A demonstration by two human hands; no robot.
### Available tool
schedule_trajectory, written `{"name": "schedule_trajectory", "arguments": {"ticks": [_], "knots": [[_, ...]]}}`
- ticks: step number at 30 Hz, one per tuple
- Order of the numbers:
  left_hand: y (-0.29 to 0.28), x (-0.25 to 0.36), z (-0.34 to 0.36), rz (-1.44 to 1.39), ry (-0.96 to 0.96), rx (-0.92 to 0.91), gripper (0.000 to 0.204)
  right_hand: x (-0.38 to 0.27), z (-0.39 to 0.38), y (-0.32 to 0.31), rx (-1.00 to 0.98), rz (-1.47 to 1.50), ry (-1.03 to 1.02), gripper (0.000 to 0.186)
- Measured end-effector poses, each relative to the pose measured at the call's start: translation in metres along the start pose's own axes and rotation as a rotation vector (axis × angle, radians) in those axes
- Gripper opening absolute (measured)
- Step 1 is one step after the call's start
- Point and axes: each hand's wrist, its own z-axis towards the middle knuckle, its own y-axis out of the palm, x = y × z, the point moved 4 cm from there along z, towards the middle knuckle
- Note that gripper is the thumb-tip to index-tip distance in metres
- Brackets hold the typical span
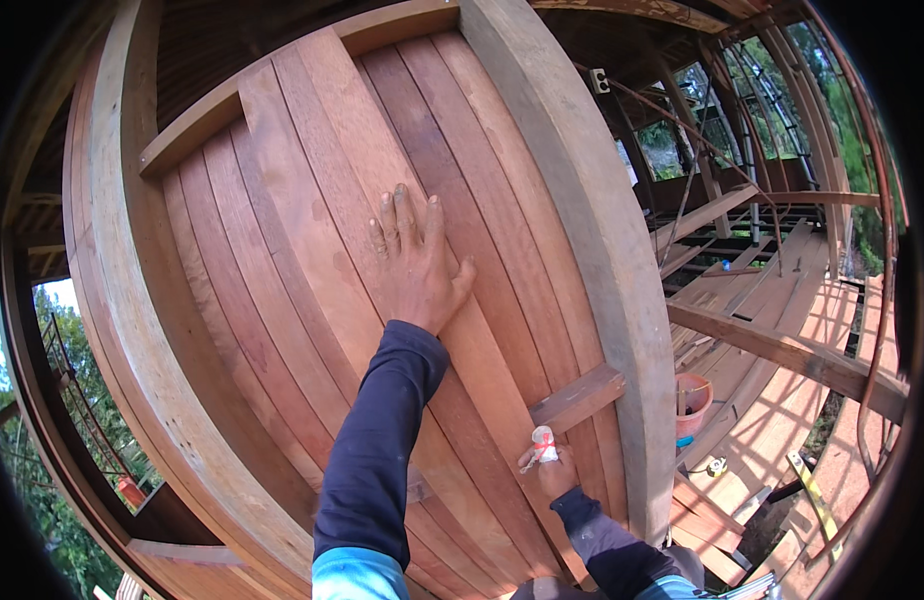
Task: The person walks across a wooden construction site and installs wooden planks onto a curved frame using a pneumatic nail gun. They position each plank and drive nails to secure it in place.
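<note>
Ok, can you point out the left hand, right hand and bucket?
Left hand (418,272): head view, back of the hand.
Right hand (556,477): head view, middle of the hand.
Bucket (691,426): head view, outer wall.

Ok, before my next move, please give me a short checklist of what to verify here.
1. Left hand laid on the board: ok, fingers spread.
2. Right hand gripping the white-and-red object: ok.
3. Right hand free for other work: not ok, it is occupied.
4. Board fastened: cannot tell.
5. Short wooden block fixed: cannot tell.
6. Bucket away from both hands: ok.
</note>
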Motion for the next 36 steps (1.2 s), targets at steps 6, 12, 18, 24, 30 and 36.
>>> {"name": "schedule_trajectory", "arguments": {"ticks": [6, 12, 18, 24, 30, 36], "knots": [[0.002, 0.001, 0.011, 0.028, -0.006, 0.015, 0.081, -0.015, 0.003, 0.011, 0.036, -0.045, -0.132, 0.03], [0.01, 0.004, 0.013, 0.017, 0.012, 0.059, 0.082, -0.001, 0.008, 0.005, 0.047, -0.097, -0.245, 0.018], [0.011, 0.01, 0.015, 0.038, 0.081, 0.001, 0.061, 0.002, 0.007, 0.003, 0.123, 0.065, -0.092, 0.029], [0.011, 0.012, 0.023, 0.033, 0.165, -0.053, 0.029, 0.001, 0.01, 0.003, 0.117, -0.156, -0.211, 0.032], [0.01, 0.01, 0.031, 0.082, 0.218, -0.039, 0.028, -0.03, -0.006, 0.016, 0.167, -0.583, -0.384, 0.013], [0.019, 0.01, 0.032, 0.165, 0.169, -0.126, 0.03, -0.053, -0.014, -0.003, 0.139, -0.477, -0.343, 0.016]]}}
